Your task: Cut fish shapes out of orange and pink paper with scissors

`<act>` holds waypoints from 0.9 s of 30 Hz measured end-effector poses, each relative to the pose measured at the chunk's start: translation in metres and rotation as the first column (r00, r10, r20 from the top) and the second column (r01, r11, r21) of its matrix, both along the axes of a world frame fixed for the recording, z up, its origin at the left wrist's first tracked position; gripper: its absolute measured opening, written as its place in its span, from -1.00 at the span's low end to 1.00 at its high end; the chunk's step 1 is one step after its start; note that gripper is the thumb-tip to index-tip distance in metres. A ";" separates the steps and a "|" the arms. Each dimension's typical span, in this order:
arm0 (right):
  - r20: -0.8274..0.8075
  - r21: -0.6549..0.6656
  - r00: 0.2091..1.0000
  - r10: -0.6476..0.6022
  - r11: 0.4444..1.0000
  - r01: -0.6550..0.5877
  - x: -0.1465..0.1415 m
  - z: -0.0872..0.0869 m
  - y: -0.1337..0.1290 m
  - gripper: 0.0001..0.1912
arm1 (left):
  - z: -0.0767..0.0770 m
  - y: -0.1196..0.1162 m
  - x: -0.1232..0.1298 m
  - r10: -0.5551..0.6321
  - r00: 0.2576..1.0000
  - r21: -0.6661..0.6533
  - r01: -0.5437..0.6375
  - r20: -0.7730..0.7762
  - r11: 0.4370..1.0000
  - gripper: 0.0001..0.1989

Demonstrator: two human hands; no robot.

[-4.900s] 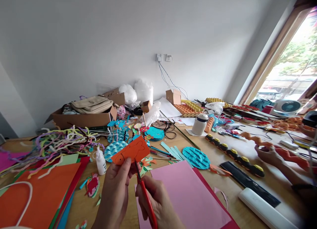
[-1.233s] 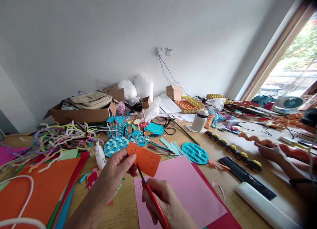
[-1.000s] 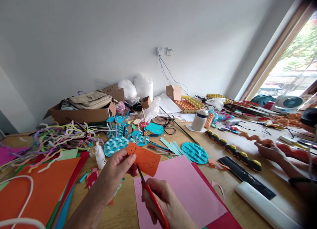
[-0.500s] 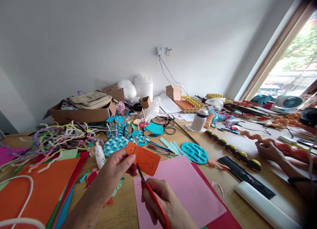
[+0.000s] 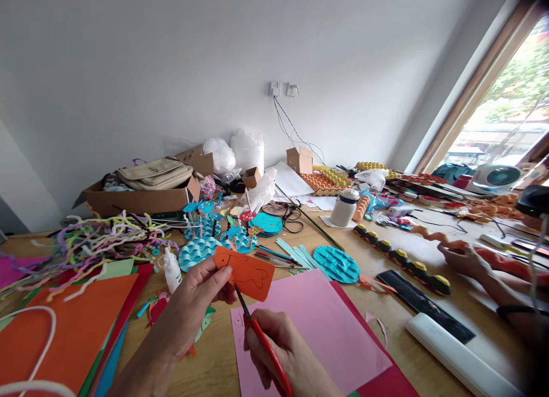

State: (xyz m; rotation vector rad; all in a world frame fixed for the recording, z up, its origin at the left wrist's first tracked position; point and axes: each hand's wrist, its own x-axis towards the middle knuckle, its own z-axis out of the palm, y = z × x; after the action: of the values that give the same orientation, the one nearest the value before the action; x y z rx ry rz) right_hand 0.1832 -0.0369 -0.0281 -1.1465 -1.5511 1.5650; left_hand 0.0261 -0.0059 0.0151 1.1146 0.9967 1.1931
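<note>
Pale wall [image 5: 193,59], wooden table [image 5: 217,351], bright window [image 5: 508,119], likely trees [image 5: 521,79].

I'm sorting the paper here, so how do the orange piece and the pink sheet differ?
The orange piece is small; the pink sheet is much larger. The orange piece is held up in the left hand, while the pink sheet lies on the table. Both carry drawn lines.

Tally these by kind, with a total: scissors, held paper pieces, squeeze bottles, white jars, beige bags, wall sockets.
Scissors: 1
Held orange paper: 1
Squeeze bottle: 1
White jar: 1
Beige bag: 1
Wall sockets: 2
Total: 7
</note>
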 end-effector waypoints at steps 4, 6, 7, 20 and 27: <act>0.031 -0.017 1.000 -0.003 1.000 0.003 -0.001 0.003 -0.001 -0.78 | 0.000 0.000 0.002 -0.004 1.000 -0.016 0.004 0.024 1.000 -0.83; 0.035 -0.022 0.999 -0.005 1.000 0.006 0.000 0.004 -0.001 -0.77 | -0.001 0.001 0.003 -0.007 1.000 -0.021 0.007 0.023 1.000 -0.83; 0.034 -0.022 0.999 -0.006 1.000 0.007 0.000 0.004 -0.002 -0.76 | -0.002 0.001 0.003 -0.006 1.000 -0.023 0.007 0.022 1.000 -0.84; 0.021 -0.039 1.000 -0.012 0.999 0.012 -0.001 0.004 0.000 -0.79 | -0.003 -0.001 0.003 0.001 1.000 -0.010 -0.001 0.017 1.000 -0.83; 0.029 0.057 1.000 0.007 0.998 -0.009 0.001 0.000 0.000 -0.75 | -0.006 0.000 0.001 -0.007 1.000 -0.012 0.008 0.018 1.000 -0.83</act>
State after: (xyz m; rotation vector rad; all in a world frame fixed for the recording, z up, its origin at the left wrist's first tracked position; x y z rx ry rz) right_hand 0.1845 -0.0370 -0.0281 -1.1374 -1.6108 1.5062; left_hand 0.0267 -0.0055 0.0089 1.0960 0.9842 1.1876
